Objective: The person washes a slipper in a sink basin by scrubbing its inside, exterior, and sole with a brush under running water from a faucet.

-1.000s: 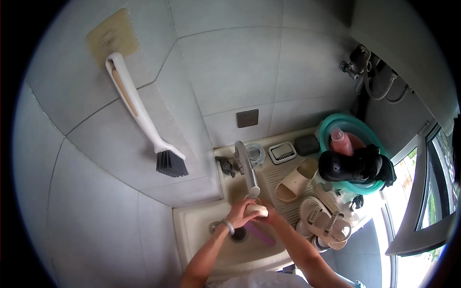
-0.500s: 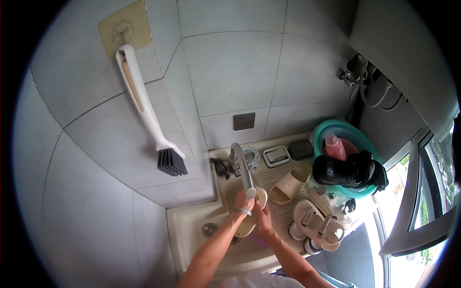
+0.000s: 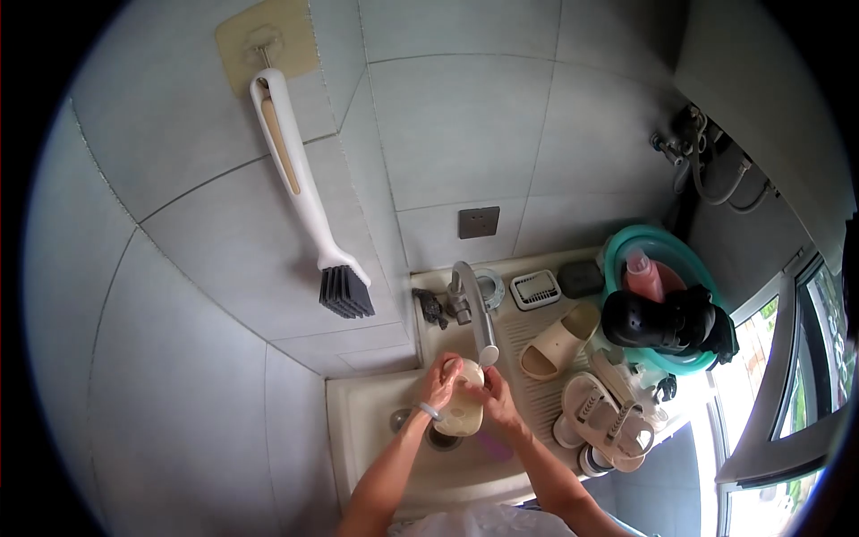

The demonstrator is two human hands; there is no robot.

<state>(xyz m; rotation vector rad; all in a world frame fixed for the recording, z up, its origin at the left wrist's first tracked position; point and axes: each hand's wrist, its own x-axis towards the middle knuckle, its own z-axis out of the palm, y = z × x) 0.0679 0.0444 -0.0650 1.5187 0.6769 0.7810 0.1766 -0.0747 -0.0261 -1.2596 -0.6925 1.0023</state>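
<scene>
Head view, first observer: State of the grip?

Second observer: Both grasping. Left hand (image 3: 440, 380) has the left side of a cream slipper (image 3: 460, 410), right hand (image 3: 497, 396) its right edge; fingertips on the hidden face cannot be told

First observer: Why hold it there?

Second observer: The faucet (image 3: 477, 313) ends just beyond the grip, near the right hand, so I judge the spot suits any falling water; flow itself is not discernible. The slipper is over the sink (image 3: 353, 438), its near end by the drain (image 3: 445, 441), so drips would stay inside

First observer: Containers?

Second observer: Far right of the grip, a teal basin (image 3: 616, 253) bears a pink bottle (image 3: 644, 277) and a bulky black item (image 3: 633, 319), identity uncertain. Beyond the grip, to the right, a white soap dish (image 3: 535, 289); contents too small to tell. Below the right hand, something purple (image 3: 497, 446) in the sink

First observer: Nearest on the right?

Second observer: Another slipper (image 3: 553, 351) on the ridged board, then pale sandals (image 3: 610, 417), probably set there because the grooves drain
</scene>
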